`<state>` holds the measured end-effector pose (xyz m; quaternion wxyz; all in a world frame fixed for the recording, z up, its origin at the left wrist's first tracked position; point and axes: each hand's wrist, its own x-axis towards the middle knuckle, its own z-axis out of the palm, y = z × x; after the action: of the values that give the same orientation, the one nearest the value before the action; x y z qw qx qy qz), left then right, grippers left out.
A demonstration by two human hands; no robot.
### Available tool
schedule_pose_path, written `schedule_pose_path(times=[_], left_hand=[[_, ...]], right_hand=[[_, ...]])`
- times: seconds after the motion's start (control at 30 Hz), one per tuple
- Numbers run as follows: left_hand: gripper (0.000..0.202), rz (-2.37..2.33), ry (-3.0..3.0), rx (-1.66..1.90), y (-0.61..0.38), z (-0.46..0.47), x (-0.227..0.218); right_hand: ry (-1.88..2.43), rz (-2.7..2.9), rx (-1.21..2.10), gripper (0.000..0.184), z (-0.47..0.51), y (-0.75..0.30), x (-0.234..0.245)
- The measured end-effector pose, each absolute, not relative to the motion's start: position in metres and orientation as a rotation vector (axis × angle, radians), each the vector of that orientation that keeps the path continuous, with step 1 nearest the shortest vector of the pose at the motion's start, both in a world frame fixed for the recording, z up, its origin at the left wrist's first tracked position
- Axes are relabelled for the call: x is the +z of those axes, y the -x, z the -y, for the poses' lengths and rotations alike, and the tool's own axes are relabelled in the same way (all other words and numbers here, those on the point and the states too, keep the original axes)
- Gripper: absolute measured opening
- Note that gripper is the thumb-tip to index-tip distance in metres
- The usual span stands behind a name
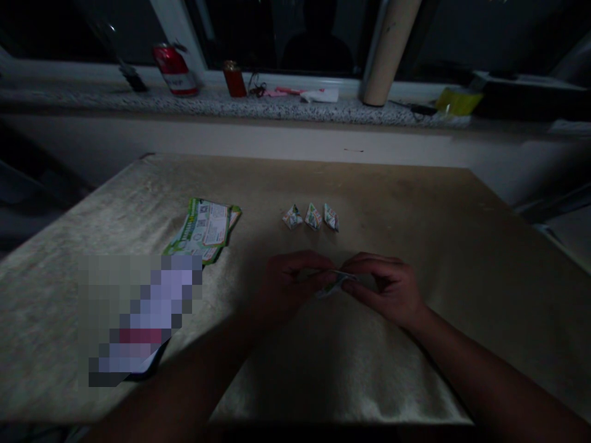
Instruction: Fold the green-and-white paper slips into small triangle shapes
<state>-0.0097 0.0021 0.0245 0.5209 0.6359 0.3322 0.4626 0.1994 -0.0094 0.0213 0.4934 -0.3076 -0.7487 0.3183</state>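
Low over the table, my left hand (295, 280) and my right hand (388, 283) meet, both closed in a pinch on one small piece of printed paper (340, 280). Its exact shape is mostly covered by my fingers and the dim light. Just beyond my hands, three small folded paper pieces stand in a row: a left one (292, 217), a middle one (313, 217) and a right one (331, 217). They are pointed, with a similar colourful print. To the left lie green and white printed sheets (205, 227), overlapping one another.
A lit, pixelated phone-like device (145, 360) lies at left by my forearm. The table (406, 203) has a beige cloth. Along the granite sill (207, 106) stand a red can (175, 71), a red bottle (235, 80), a cardboard tube (390, 55) and a yellow packet (457, 101).
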Motion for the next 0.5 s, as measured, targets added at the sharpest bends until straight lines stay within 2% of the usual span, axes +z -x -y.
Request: schedule_pose_path(times=[0.5], left_hand=[[0.005, -0.779, -1.334, 1.139, 0.0062, 0.0009, 0.0263]], right_hand=[[0.736, 1.738, 0.733, 0.014, 0.0112, -0.1981, 0.0226]])
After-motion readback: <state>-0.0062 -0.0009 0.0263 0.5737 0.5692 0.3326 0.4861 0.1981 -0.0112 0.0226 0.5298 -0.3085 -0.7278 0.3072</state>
